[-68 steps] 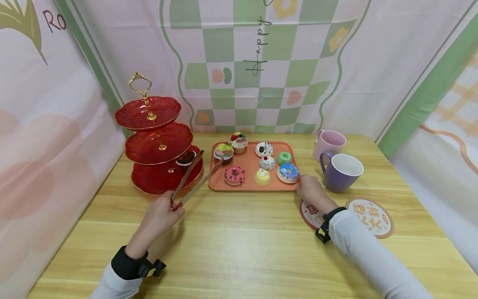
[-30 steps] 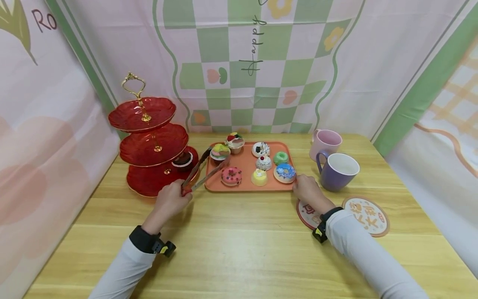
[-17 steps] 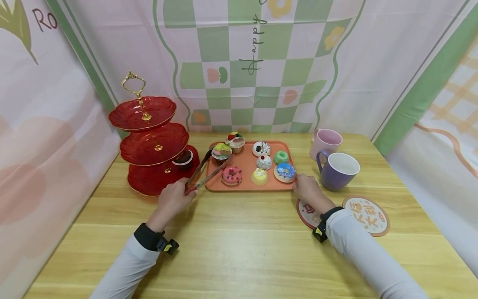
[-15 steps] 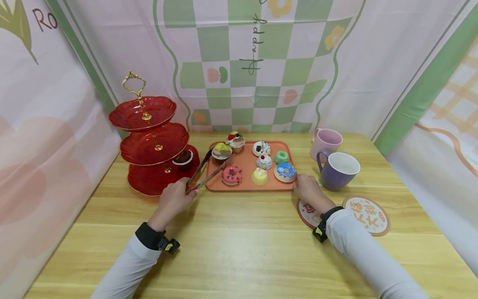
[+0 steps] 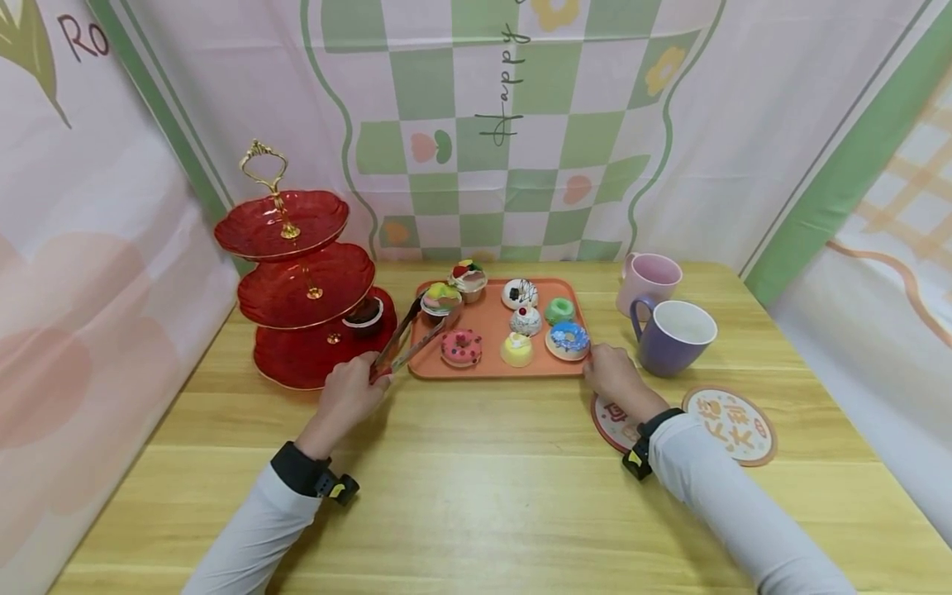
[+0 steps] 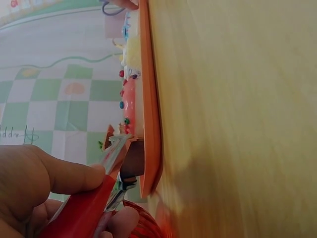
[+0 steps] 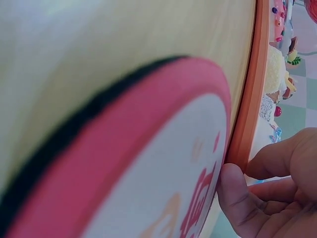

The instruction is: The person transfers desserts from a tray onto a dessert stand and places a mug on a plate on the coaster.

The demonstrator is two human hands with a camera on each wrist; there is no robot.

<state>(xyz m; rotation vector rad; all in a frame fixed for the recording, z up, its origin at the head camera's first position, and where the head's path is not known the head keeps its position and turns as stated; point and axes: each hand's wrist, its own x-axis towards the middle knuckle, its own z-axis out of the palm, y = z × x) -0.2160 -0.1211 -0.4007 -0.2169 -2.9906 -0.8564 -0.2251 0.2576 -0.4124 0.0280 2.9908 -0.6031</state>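
My left hand point(image 5: 349, 392) grips a pair of metal tongs point(image 5: 402, 326) by the red handle point(image 6: 81, 210). The tongs' arms are spread, with one on each side of a cupcake point(image 5: 441, 297) topped in yellow, pink and green. This cupcake sits at the left end of an orange tray point(image 5: 487, 318). At the tray's front right corner, my right hand point(image 5: 617, 380) pinches the rim between thumb and fingers; the right wrist view shows the thumb low against the edge. A pink donut point(image 5: 461, 349) lies just in front of the cupcake.
Left of the tray stands a three-tier red stand point(image 5: 307, 285), with a dark cupcake point(image 5: 364, 316) on its bottom tier. Other toy cakes and donuts share the tray. A purple mug point(image 5: 673, 343), pink mug point(image 5: 647, 285) and two round coasters point(image 5: 732, 426) are on the right.
The left hand has moved the tongs right and forward, from beside the stand to either side of the topped cupcake, their arms slightly closer together. The right hand keeps its hold on the tray corner.
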